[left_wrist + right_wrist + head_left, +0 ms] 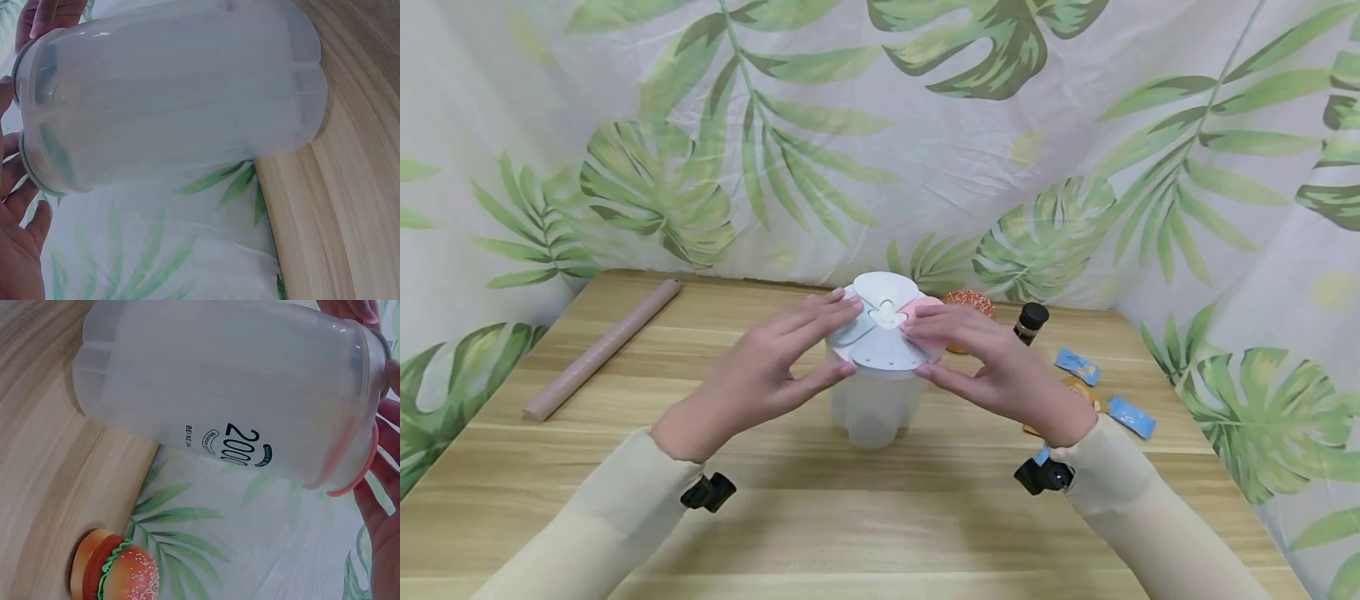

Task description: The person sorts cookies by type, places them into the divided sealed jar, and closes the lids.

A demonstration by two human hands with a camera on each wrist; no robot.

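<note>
A tall translucent storage canister (876, 412) stands upright on the table, its wall smooth and frosted. Its round lid (891, 346) has petal-shaped flaps in white, pale blue and pink around a small centre knob. My left hand (775, 358) rests fairly straight fingers on the blue side of the lid, its thumb at the near rim. On the pink side my right hand (992, 358) lies the same way, thumb at the rim. Printed lettering with "2000" (242, 445) shows on the canister in the right wrist view.
A pink rolled tube (602, 350) lies at the left of the wooden table. Behind the right hand are a hamburger (119, 569) and a black-capped bottle (1032, 323). Blue packets (1131, 417) lie at the right, beside a partly hidden orange one. Leaf-patterned cloth hangs behind.
</note>
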